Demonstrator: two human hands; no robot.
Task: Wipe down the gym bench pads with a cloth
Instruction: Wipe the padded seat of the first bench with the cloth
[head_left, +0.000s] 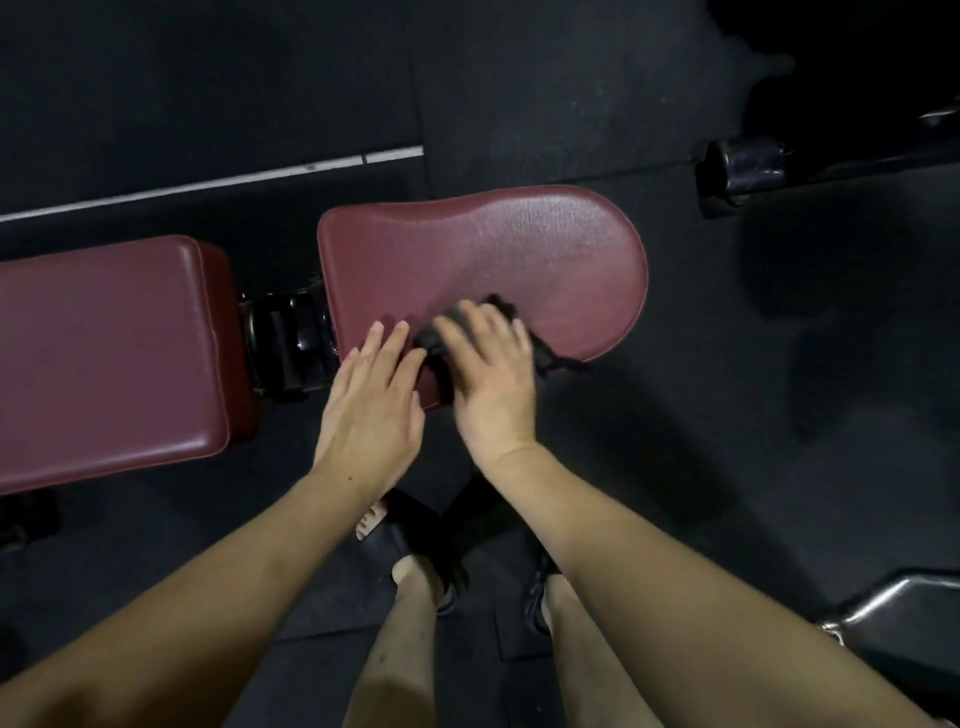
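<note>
Two maroon pads make up the gym bench: a rounded seat pad (519, 249) in the middle and a rectangular back pad (104, 353) at the left. A dark cloth (543, 353) lies on the seat pad's near edge. My right hand (488, 374) presses flat on the cloth with fingers spread. My left hand (371, 395) rests flat on the seat pad's near left corner, just left of the cloth, fingers straight.
The black bench hinge and frame (288, 343) sit between the two pads. Dark rubber floor with a white line (218, 182) lies beyond. A black machine foot (743, 166) is at the upper right, a chrome frame piece (893, 608) at the lower right. My sandalled feet (415, 551) stand below the seat pad.
</note>
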